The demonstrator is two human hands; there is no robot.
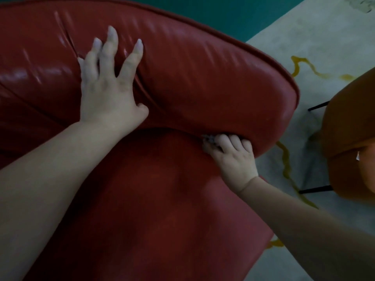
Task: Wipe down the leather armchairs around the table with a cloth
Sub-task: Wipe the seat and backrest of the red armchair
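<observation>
Under armrest [213,82] edge, right hand [233,157] with cloth [209,139]

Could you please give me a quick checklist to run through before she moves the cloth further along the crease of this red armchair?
1. Cloth in hand: ok. The right hand pinches a small bunched cloth.
2. Cloth on the leather: ok. It sits in the crease between the backrest cushion and the seat.
3. Crease held open: ok. The left hand presses flat on the backrest cushion with fingers spread.
4. Cloth clean or damp: cannot tell; only a scrap shows.
5. Crease ahead free of debris: cannot tell; it lies in shadow.
6. Orange chair out of the way: ok, apart on the right.
</observation>
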